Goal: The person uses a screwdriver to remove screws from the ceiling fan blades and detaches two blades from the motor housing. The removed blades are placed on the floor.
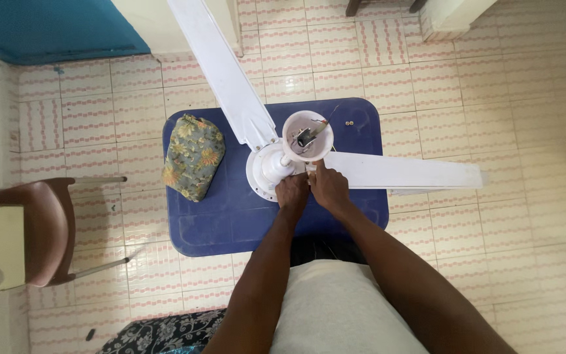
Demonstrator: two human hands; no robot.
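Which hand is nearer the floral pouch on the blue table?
Left. The left hand is at the fan hub, right of the floral pouch; the right hand is farther right, by the blade root.

no packages, no labels, no signs, no screens in view

Blue plastic bench [230, 226] with rounded corners, standing on the tiled floor [479, 98]; tiles cream with rows of pink marks

Floral fabric pouch [193, 156], grey-green with yellow flowers, lying on the left part of the bench top, lengthwise toward the far edge

Two small screws or nuts [349, 122], side by side near the far right edge of the bench; too small to tell which

Brown chair [50, 226] with thin metal legs at the left, beside the bench but apart from it

Blue wall or panel [54, 26] at top left

Dark floral-print cloth [158, 331] on the floor at the bottom edge
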